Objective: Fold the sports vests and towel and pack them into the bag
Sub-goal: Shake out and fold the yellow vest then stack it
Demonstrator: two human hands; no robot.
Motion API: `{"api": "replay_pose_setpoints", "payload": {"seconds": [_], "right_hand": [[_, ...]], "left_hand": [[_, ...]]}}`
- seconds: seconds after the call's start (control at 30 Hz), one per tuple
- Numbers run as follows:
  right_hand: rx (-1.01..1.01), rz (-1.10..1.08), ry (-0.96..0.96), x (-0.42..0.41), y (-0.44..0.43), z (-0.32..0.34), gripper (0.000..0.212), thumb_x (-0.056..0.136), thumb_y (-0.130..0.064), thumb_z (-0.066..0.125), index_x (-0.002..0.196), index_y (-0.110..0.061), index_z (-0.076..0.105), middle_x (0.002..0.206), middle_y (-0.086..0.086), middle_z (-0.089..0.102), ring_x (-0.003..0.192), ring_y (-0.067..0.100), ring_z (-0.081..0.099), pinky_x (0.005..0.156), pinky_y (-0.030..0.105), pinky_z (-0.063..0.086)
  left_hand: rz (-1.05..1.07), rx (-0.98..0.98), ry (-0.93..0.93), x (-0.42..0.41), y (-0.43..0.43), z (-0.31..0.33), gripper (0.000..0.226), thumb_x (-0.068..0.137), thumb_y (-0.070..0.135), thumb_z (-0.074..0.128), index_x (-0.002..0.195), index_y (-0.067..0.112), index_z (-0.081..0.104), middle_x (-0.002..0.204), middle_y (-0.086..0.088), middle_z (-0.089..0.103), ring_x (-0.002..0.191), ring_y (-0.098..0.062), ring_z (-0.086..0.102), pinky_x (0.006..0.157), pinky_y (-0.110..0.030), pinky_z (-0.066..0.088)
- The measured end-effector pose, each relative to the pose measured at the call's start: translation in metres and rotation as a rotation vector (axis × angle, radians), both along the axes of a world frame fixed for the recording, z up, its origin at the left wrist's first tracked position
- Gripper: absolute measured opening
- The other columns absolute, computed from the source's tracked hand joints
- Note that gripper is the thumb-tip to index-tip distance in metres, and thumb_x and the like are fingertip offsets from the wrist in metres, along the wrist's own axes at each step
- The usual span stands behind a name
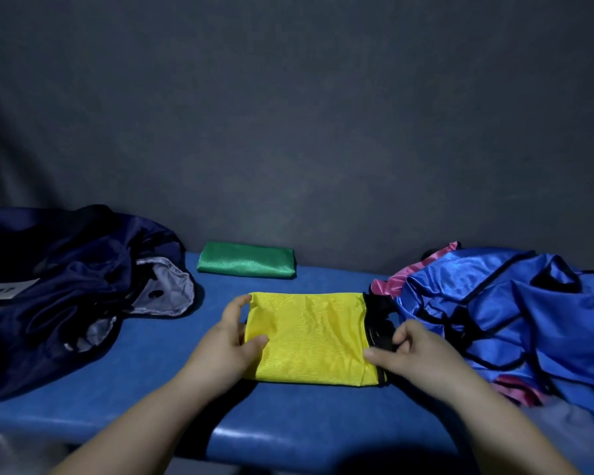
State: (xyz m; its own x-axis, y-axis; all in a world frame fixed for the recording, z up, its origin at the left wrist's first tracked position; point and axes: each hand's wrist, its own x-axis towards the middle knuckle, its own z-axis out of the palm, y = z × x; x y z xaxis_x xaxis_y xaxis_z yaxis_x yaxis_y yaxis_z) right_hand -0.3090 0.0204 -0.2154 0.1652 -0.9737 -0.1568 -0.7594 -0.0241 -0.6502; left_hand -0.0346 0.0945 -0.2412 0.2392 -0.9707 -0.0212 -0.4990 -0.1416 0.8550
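Blue padded bench (151,389) against a dark wall, dim light. Yellow vest (309,337) lies folded flat at centre; my left hand (227,341) pinches its left edge, thumb on top, fingers curled at the edge, and my right hand (415,351) pinches its right edge at the black trim. Risk — the fabric looks slick, so lifting by the edges alone could let the layers slide and the fold spring open. Behind the yellow vest sits a green vest (247,265), folded. Left of it, the navy bag (66,286), mouth slumped and part-collapsed — it may need holding open. Just right of it, a loose heap: blue vest (511,320) over pink vest (391,286), which could snag. Towel not identified.
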Motion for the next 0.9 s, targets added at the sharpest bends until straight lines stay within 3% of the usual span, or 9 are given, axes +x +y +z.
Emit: {"api": "replay_pose_setpoints", "payload": {"seconds": [0.17,0.27,0.33,0.47,0.57,0.67,0.8,0.9], "right_hand": [[-0.073,0.039,-0.088,0.008,0.008,-0.014,0.035,0.075,-0.030,0.081,0.086,-0.021,0.049,0.061,-0.007,0.049,0.053,0.007,0.043,0.058,0.027,0.036],[-0.061,0.029,-0.200,0.006,0.006,-0.016,0.024,0.082,-0.022,0.075,0.090,-0.020,0.052,0.061,-0.005,0.054,0.050,0.005,0.045,0.056,0.026,0.036],[-0.042,0.026,-0.216,0.003,0.006,-0.015,0.022,0.085,-0.024,0.073,0.093,-0.021,0.053,0.065,-0.003,0.056,0.053,0.006,0.047,0.056,0.025,0.036],[0.103,0.080,-0.277,-0.001,0.016,-0.016,0.044,0.076,-0.020,0.082,0.106,-0.022,0.050,0.071,-0.002,0.055,0.055,0.003,0.049,0.057,0.019,0.039],[0.046,0.141,-0.193,-0.002,0.019,-0.021,0.063,0.066,-0.009,0.086,0.114,-0.025,0.047,0.068,-0.004,0.051,0.057,0.003,0.048,0.060,0.019,0.042],[-0.032,0.133,-0.231,-0.002,0.020,-0.017,0.057,0.072,-0.003,0.078,0.114,-0.026,0.047,0.062,-0.008,0.054,0.055,0.000,0.049,0.060,0.015,0.042],[0.032,0.158,-0.269,-0.008,0.021,-0.007,0.051,0.078,0.004,0.070,0.113,-0.027,0.048,0.059,-0.009,0.060,0.054,0.002,0.051,0.056,0.017,0.042],[0.130,0.173,-0.209,-0.013,0.020,-0.009,0.055,0.075,0.003,0.070,0.118,-0.026,0.050,0.060,-0.007,0.060,0.055,0.007,0.054,0.058,0.023,0.042]], "left_hand": [[0.107,-0.032,-0.089,-0.004,-0.006,-0.006,0.053,0.096,0.021,0.056,0.142,0.028,0.030,0.073,-0.005,0.056,0.066,-0.015,0.053,0.060,-0.030,0.040],[0.164,-0.007,-0.171,-0.004,-0.006,-0.006,0.051,0.099,0.025,0.051,0.143,0.028,0.027,0.096,-0.004,0.064,0.089,-0.025,0.061,0.078,-0.039,0.049],[0.182,0.014,-0.225,-0.005,-0.004,-0.004,0.049,0.100,0.026,0.048,0.143,0.027,0.025,0.104,-0.005,0.062,0.096,-0.029,0.060,0.079,-0.038,0.048],[0.161,0.028,-0.259,-0.008,0.002,-0.004,0.050,0.100,0.028,0.047,0.143,0.028,0.021,0.090,-0.003,0.061,0.086,-0.028,0.060,0.074,-0.038,0.048],[0.157,0.010,-0.317,-0.010,0.005,-0.004,0.053,0.100,0.026,0.046,0.145,0.027,0.019,0.095,-0.006,0.063,0.087,-0.029,0.060,0.073,-0.038,0.048],[0.178,-0.005,-0.322,-0.012,0.004,-0.003,0.052,0.100,0.024,0.045,0.146,0.026,0.020,0.100,-0.009,0.064,0.089,-0.031,0.061,0.074,-0.038,0.048],[0.171,0.016,-0.385,-0.012,0.003,-0.003,0.051,0.101,0.025,0.042,0.146,0.026,0.019,0.091,-0.004,0.058,0.078,-0.027,0.056,0.067,-0.037,0.045],[0.144,0.066,-0.466,-0.011,0.006,-0.005,0.050,0.101,0.026,0.038,0.146,0.026,0.016,0.108,-0.004,0.060,0.086,-0.025,0.056,0.068,-0.035,0.042]]}}
